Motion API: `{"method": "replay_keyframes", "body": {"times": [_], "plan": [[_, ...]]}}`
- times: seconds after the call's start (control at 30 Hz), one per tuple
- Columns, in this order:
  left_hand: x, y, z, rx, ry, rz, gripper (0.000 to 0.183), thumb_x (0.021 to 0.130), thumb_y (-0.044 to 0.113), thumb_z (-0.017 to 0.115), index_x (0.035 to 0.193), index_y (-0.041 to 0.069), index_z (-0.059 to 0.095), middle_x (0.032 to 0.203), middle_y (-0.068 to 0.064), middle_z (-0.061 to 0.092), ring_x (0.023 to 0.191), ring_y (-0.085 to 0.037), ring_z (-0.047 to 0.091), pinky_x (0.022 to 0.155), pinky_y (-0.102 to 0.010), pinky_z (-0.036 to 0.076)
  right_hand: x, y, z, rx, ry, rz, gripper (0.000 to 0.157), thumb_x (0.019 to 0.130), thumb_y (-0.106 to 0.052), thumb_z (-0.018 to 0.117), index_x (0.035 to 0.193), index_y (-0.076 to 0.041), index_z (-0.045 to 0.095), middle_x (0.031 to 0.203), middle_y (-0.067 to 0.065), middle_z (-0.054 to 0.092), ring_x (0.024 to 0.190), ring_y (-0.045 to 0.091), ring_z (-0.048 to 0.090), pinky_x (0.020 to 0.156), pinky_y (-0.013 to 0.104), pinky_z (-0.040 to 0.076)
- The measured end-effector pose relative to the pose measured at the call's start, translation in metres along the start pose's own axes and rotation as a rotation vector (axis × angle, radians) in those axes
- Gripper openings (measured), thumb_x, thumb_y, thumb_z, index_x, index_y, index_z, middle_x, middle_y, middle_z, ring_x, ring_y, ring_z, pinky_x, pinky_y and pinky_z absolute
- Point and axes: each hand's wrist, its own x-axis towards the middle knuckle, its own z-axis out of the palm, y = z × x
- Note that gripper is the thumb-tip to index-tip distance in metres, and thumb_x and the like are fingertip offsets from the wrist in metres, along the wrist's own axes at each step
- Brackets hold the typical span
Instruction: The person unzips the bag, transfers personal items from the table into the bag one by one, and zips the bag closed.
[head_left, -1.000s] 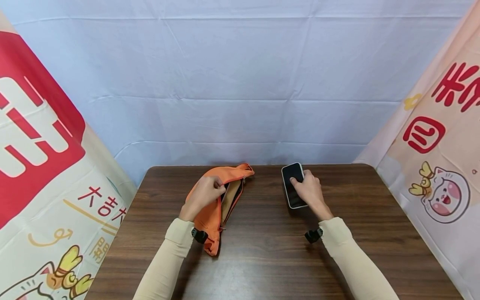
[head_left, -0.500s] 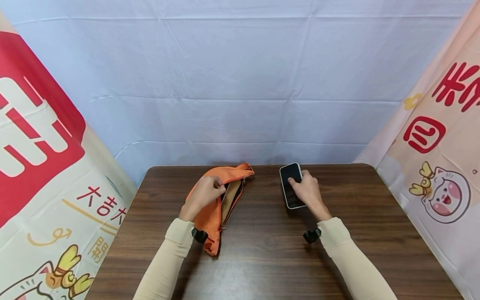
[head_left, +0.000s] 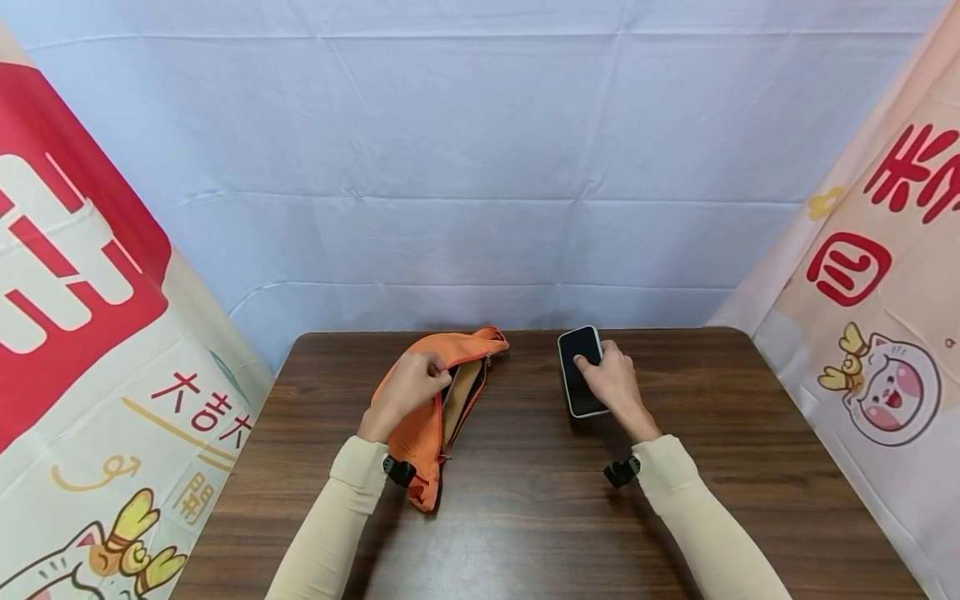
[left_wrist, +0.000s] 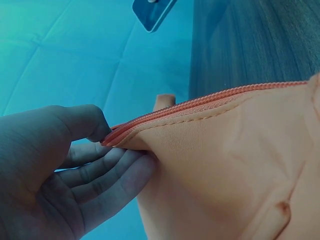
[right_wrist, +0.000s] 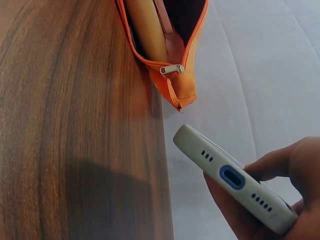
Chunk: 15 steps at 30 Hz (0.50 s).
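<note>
An orange zippered pouch (head_left: 417, 435) lies on the left part of the table, its long zip undone and a tan interior showing. My left hand (head_left: 405, 388) pinches the zip edge of the opening between thumb and fingers, lifting that side of the orange fabric (left_wrist: 220, 145) in the left wrist view. To the right, my right hand (head_left: 618, 385) holds a smartphone (head_left: 576, 385) in a pale case, thumb across its black screen. The phone's bottom edge (right_wrist: 232, 178) with its charging port faces the right wrist camera. A metal zip pull (right_wrist: 171, 69) sits at the pouch's near end there.
The brown wooden table (head_left: 517, 517) ends at its back edge against a pale hanging cloth (head_left: 465, 167). Printed banners flank it, a red and white one (head_left: 82, 350) at left and a pink one (head_left: 892, 317) at right.
My right hand has shifted slightly left with the smartphone, towards the pouch. The left hand keeps its place on the zip edge.
</note>
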Motion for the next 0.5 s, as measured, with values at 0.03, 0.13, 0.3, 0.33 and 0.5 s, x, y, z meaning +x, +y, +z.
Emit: {"method": "replay_keyframes", "body": {"times": [0.03, 0.13, 0.3, 0.33, 0.5], "plan": [[0.0001, -0.0002, 0.0000, 0.001, -0.001, 0.000, 0.008, 0.102, 0.010, 0.067, 0.097, 0.007, 0.072, 0.085, -0.005, 0.069, 0.066, -0.013, 0.056, 0.066, -0.029, 0.047, -0.0001, -0.0004, 0.0004, 0.002, 0.000, -0.001, 0.054, 0.104, -0.029, 0.064, 0.138, 0.011, 0.053, 0.113, 0.035, 0.070, 0.089, 0.041, 0.074, 0.075, 0.048, 0.059], [0.0003, -0.0003, 0.0000, 0.004, -0.001, -0.001, 0.008, 0.102, 0.011, 0.067, 0.097, 0.007, 0.071, 0.085, -0.005, 0.069, 0.066, -0.013, 0.056, 0.066, -0.029, 0.047, -0.0003, -0.0015, 0.0017, 0.005, 0.000, -0.002, 0.054, 0.104, -0.029, 0.065, 0.138, 0.011, 0.053, 0.114, 0.035, 0.070, 0.090, 0.041, 0.073, 0.076, 0.048, 0.059], [0.0003, 0.0002, 0.0001, 0.007, 0.005, 0.002, 0.007, 0.102, 0.009, 0.068, 0.096, 0.007, 0.072, 0.086, -0.005, 0.070, 0.067, -0.014, 0.057, 0.066, -0.029, 0.048, -0.0001, -0.0027, 0.0039, 0.015, -0.003, 0.007, 0.054, 0.104, -0.030, 0.064, 0.138, 0.010, 0.053, 0.115, 0.034, 0.070, 0.091, 0.041, 0.073, 0.076, 0.048, 0.059], [0.0003, 0.0003, 0.0001, 0.007, 0.005, 0.001, 0.006, 0.102, 0.009, 0.068, 0.096, 0.007, 0.072, 0.086, -0.005, 0.070, 0.067, -0.014, 0.057, 0.066, -0.029, 0.048, 0.0000, -0.0028, 0.0044, 0.017, -0.002, 0.009, 0.054, 0.104, -0.030, 0.064, 0.138, 0.010, 0.053, 0.115, 0.034, 0.070, 0.091, 0.041, 0.073, 0.076, 0.048, 0.059], [0.0001, 0.0001, 0.0002, 0.002, 0.004, 0.001, 0.007, 0.102, 0.009, 0.068, 0.096, 0.007, 0.071, 0.085, -0.004, 0.070, 0.067, -0.014, 0.057, 0.066, -0.029, 0.048, 0.0000, -0.0040, 0.0060, 0.023, -0.002, 0.008, 0.055, 0.104, -0.030, 0.064, 0.139, 0.010, 0.052, 0.114, 0.034, 0.070, 0.090, 0.040, 0.074, 0.074, 0.047, 0.059]]}}
